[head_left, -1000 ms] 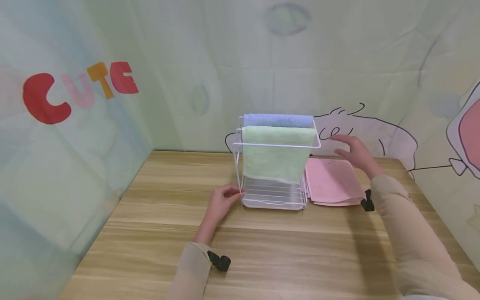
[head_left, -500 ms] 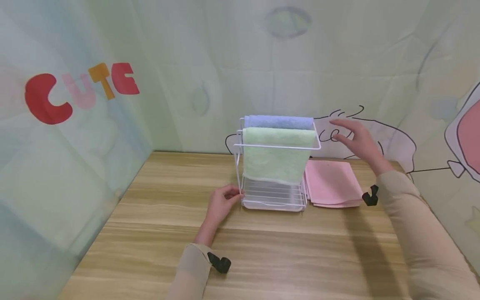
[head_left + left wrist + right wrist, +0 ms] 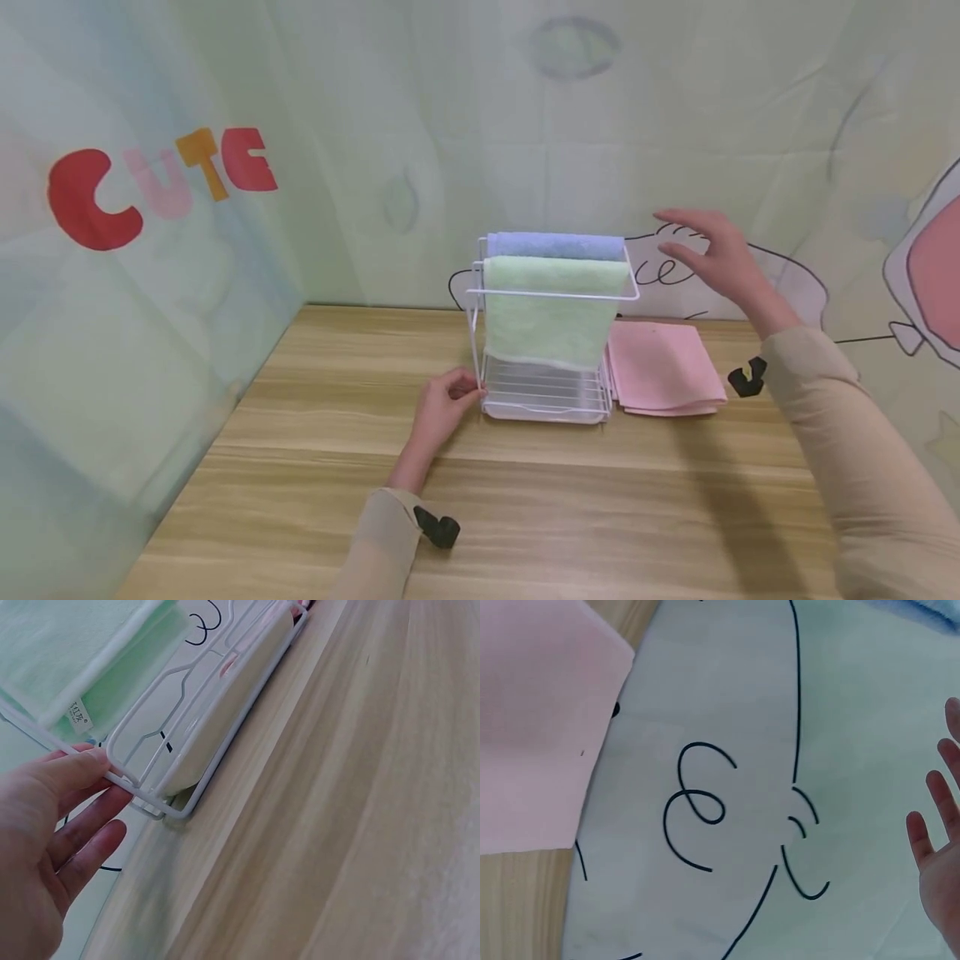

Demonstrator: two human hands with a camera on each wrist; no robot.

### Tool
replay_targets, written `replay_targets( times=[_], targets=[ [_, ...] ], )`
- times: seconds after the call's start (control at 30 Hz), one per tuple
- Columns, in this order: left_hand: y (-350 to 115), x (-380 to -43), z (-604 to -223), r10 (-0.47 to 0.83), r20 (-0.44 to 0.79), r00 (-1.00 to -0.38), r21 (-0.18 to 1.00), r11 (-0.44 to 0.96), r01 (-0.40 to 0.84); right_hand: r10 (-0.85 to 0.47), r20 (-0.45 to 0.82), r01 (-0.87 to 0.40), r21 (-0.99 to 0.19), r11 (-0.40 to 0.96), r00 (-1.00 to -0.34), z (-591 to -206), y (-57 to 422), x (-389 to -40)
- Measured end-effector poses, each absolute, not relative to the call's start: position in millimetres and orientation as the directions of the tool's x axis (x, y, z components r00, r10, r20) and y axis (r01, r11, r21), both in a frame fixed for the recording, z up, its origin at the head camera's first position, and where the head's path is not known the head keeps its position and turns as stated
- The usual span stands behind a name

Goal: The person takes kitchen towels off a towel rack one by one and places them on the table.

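A white wire rack (image 3: 564,295) with a shallow tray (image 3: 543,413) at its base stands on the table. Over its upper bars hang a blue towel (image 3: 555,244) at the back and a light green towel (image 3: 551,321) in front. My left hand (image 3: 441,408) pinches the rack's lower left wire between thumb and index finger, the other fingers loosely bent, as the left wrist view shows. Up in the air to the right of the rack is my right hand (image 3: 723,254), fingers extended and thumb apart, holding nothing. Its fingers (image 3: 945,780) show at the right wrist view's edge.
Folded pink cloths (image 3: 663,367) lie stacked on the wooden table (image 3: 555,508), close against the rack's right side. A printed curtain (image 3: 390,150) with cartoon drawings and coloured letters hangs behind the table and along both sides.
My right hand has risen and moved slightly right, away from the pink cloths and the rack. The left hand keeps its grip on the rack, which stays in place.
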State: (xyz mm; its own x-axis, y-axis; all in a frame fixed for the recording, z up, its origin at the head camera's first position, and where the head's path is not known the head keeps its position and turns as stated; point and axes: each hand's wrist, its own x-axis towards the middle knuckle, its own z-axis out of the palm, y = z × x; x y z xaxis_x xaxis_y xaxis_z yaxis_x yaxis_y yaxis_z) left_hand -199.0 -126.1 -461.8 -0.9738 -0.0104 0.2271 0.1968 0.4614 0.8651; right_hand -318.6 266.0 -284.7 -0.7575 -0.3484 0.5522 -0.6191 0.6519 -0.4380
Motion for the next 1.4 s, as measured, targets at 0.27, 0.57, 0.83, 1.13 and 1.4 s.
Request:
replay_targets(
  times=[0.27, 0.57, 0.83, 1.13, 1.4],
  targets=[
    [-128.4, -198.4, -457.9, -0.002, 0.228, -0.974, 0.846, 0.495, 0.197, -0.339, 0.563, -0.625, -0.453, 0.635, -0.753, -265.7, 246.6, -310.1],
    [-127.3, -200.5, -456.0, 0.015, 0.239, -0.971, 0.82, 0.532, 0.21, -0.389, 0.602, -0.683, -0.393, 0.616, -0.697, -249.2, 225.5, -298.4],
    [-129.4, -200.6, -455.1, 0.024, 0.235, -0.972, 0.822, 0.528, 0.212, -0.447, 0.663, -0.767, -0.319, 0.556, -0.6, -242.1, 197.9, -290.2],
    [-130.8, -202.6, -454.7, 0.016, 0.231, -0.973, 0.824, 0.528, 0.204, -0.507, 0.659, -0.81, -0.295, 0.506, -0.556, -239.4, 179.9, -286.5],
    [-128.5, -202.8, -455.8, 0.042, 0.263, -0.964, 0.824, 0.511, 0.247, -0.542, 0.609, -0.805, -0.321, 0.499, -0.579, -243.2, 177.3, -282.8]
  ],
)
